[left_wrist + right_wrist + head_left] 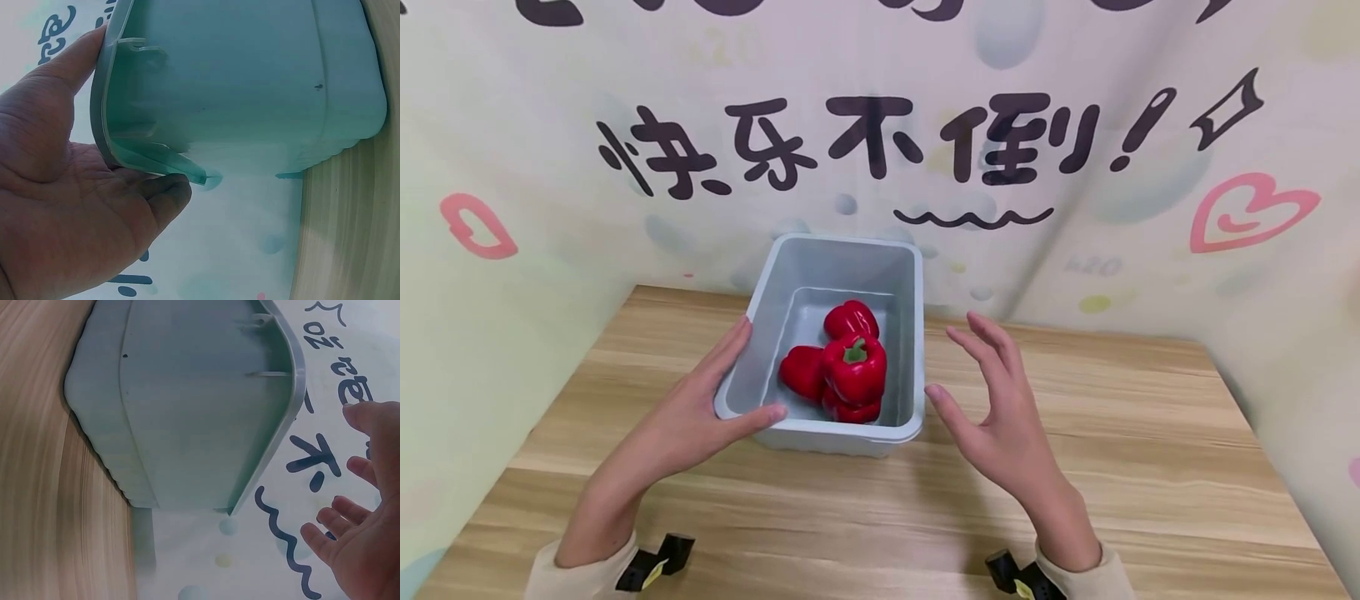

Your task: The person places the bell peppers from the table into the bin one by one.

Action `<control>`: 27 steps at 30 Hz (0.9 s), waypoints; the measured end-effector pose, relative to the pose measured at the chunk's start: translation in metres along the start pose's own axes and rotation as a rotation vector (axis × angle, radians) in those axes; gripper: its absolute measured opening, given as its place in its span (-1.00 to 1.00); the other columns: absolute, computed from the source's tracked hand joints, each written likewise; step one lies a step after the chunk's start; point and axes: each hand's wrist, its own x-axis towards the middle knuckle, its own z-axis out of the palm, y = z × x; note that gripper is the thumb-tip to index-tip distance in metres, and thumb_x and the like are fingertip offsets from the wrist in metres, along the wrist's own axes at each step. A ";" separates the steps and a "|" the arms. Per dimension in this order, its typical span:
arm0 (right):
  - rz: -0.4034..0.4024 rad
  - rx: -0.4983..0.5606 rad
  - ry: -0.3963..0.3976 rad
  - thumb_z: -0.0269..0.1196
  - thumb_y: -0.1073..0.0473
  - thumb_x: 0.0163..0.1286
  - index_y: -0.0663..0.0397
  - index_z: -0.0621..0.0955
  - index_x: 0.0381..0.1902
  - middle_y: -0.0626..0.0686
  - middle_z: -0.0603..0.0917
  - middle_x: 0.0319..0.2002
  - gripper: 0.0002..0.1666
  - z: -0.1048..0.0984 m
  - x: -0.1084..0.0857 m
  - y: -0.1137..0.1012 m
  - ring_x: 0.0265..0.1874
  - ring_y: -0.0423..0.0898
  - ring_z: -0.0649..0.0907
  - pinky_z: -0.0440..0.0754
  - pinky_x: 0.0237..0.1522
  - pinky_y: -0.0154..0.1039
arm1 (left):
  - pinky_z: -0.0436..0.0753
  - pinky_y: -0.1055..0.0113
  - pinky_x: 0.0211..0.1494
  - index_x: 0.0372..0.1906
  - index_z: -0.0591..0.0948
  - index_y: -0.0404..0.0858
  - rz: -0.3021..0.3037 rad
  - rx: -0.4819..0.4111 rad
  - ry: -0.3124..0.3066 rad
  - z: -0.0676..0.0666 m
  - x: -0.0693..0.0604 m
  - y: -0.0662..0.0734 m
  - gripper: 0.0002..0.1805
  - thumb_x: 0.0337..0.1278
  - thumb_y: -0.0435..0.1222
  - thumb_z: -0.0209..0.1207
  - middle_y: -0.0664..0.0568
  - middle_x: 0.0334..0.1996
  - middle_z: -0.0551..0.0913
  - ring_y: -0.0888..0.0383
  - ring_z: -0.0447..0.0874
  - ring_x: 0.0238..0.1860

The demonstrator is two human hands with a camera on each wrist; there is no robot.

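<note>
A grey-blue plastic bin (853, 265) stands on the wooden table in the head view. Inside it lie several red bell peppers (865, 379), one with its green stem facing up. My left hand (688, 417) holds the bin's near left corner, thumb over the rim and fingers along the outer side. In the left wrist view, fingertips (170, 195) curl beneath that rim. To the right of the bin, my right hand (1003, 421) hovers with fingers spread and slightly bent, holding nothing. The right wrist view shows a gap between this hand (375, 531) and the bin's rim (300, 375).
The wooden table (1120, 442) extends on both sides of the bin. Behind it hangs a pale backdrop (790, 75) with dark lettering and pink hearts, close to the bin's far end. Black wrist devices (655, 564) sit at both sleeves.
</note>
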 end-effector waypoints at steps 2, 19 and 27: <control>-0.003 -0.005 0.001 0.51 0.31 0.23 0.06 0.52 0.46 0.15 0.40 0.54 -0.18 0.000 0.001 0.001 0.57 0.10 0.37 0.45 0.54 -0.06 | 0.55 -0.44 0.35 0.76 -0.11 0.00 0.000 -0.001 0.001 0.000 0.000 0.000 0.23 0.22 0.13 0.43 -0.03 0.77 -0.10 -0.38 0.15 0.63; 0.019 -0.009 0.019 0.48 0.31 0.27 0.00 0.50 0.49 0.14 0.39 0.55 -0.18 -0.002 0.001 0.004 0.58 0.08 0.37 0.48 0.44 0.24 | 0.57 -0.42 0.34 0.76 -0.10 0.02 -0.010 -0.003 -0.001 -0.001 0.000 0.002 0.23 0.21 0.15 0.44 -0.02 0.77 -0.09 -0.38 0.17 0.62; 0.017 -0.008 0.028 0.46 0.30 0.29 0.04 0.50 0.49 0.16 0.39 0.55 -0.19 -0.003 0.001 0.009 0.58 0.10 0.37 0.44 0.44 0.26 | 0.59 -0.41 0.33 0.76 -0.10 0.01 -0.005 0.006 0.004 -0.001 0.000 0.001 0.23 0.21 0.14 0.44 -0.03 0.77 -0.08 -0.37 0.19 0.61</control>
